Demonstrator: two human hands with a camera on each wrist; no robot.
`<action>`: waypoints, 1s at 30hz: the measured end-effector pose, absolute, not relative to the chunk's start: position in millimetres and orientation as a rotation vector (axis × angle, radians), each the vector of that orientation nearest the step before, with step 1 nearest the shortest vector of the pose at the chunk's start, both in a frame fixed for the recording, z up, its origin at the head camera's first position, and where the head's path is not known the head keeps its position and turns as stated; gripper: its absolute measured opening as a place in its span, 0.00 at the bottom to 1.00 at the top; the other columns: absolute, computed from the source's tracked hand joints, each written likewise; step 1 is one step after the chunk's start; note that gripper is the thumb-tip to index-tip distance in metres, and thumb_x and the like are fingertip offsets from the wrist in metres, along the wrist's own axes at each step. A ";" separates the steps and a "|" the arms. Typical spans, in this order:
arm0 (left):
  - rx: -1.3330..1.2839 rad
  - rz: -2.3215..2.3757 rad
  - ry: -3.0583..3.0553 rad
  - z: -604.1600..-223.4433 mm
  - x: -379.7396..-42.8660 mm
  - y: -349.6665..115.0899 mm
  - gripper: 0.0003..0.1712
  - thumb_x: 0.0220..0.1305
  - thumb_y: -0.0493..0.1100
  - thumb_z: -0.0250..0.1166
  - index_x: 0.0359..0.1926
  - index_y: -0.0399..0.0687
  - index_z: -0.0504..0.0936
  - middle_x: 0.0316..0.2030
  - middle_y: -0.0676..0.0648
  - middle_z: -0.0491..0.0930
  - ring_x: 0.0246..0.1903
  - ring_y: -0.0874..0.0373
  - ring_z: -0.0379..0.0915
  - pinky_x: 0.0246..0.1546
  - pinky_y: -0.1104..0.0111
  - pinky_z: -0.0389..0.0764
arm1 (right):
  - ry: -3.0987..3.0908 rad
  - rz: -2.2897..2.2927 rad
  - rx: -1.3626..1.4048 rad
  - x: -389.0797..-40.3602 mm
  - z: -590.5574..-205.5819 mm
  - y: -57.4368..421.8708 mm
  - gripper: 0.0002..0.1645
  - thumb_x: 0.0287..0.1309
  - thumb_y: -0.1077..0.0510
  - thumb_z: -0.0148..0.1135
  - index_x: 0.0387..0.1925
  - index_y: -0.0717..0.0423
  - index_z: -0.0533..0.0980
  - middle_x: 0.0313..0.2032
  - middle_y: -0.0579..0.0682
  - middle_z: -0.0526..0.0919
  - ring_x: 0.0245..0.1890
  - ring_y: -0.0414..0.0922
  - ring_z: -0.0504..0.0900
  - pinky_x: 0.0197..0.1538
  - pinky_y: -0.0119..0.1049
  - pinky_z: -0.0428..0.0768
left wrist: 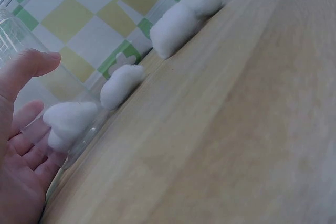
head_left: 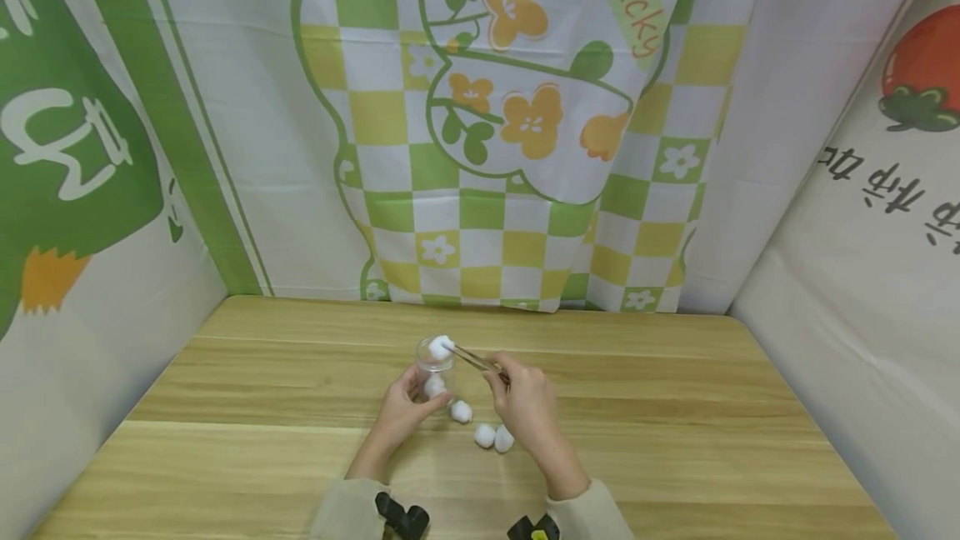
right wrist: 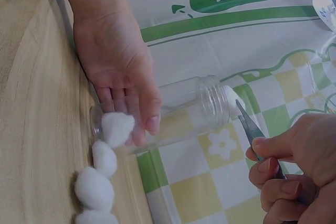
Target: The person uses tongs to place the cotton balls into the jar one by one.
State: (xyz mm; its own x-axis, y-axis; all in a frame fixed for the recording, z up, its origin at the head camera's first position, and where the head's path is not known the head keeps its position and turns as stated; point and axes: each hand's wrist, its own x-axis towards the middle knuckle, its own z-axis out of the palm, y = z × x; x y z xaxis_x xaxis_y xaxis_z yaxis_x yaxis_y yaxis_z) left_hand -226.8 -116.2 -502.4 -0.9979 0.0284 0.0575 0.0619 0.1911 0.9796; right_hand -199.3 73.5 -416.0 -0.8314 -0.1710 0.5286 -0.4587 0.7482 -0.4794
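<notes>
A clear, open-mouthed jar stands upright on the table. My left hand grips its lower part, thumb on one side and fingers on the other. White cotton, seemingly a cotton ball, shows at the jar's bottom through the wall. My right hand pinches metal tweezers. Their tips hold another cotton ball at the jar's mouth. Whether that ball touches the rim, I cannot tell.
One loose cotton ball lies just beside the jar's base. Two more, a cotton ball and its neighbour, sit together near my right wrist. Behind the wooden table hangs a checkered curtain.
</notes>
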 end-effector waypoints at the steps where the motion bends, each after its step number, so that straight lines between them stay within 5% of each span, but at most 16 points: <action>1: -0.090 -1.981 -2.404 -502.3 -226.7 -116.2 0.34 0.56 0.41 0.71 0.62 0.38 0.70 0.61 0.35 0.75 0.63 0.41 0.71 0.67 0.51 0.72 | -2.486 0.848 0.480 -199.2 -415.9 73.4 0.08 0.56 0.62 0.65 0.39 0.58 0.82 0.20 0.50 0.85 0.16 0.33 0.75 0.18 0.18 0.66; 19: -0.112 -1.953 -2.423 -503.0 -226.9 -117.8 0.33 0.57 0.40 0.70 0.62 0.38 0.70 0.58 0.35 0.77 0.63 0.40 0.71 0.68 0.50 0.70 | -2.583 0.880 0.480 -198.2 -414.3 74.4 0.10 0.57 0.62 0.65 0.41 0.60 0.81 0.22 0.51 0.86 0.17 0.35 0.78 0.19 0.19 0.67; 30: -0.113 -1.947 -2.411 -502.5 -225.9 -116.5 0.33 0.56 0.39 0.70 0.62 0.36 0.69 0.58 0.34 0.76 0.63 0.39 0.71 0.69 0.49 0.69 | -2.575 0.898 0.460 -197.1 -413.0 74.1 0.11 0.58 0.61 0.64 0.43 0.59 0.81 0.17 0.49 0.82 0.13 0.29 0.62 0.15 0.20 0.59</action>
State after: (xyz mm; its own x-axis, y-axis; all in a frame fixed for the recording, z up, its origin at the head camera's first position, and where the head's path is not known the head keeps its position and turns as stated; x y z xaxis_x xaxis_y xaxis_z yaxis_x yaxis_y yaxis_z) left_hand -225.9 -116.5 -502.5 -0.9965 0.0311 0.0772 0.0820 0.2094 0.9744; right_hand -197.1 74.1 -413.0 -0.8769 -0.1797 0.4459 -0.4180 0.7431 -0.5226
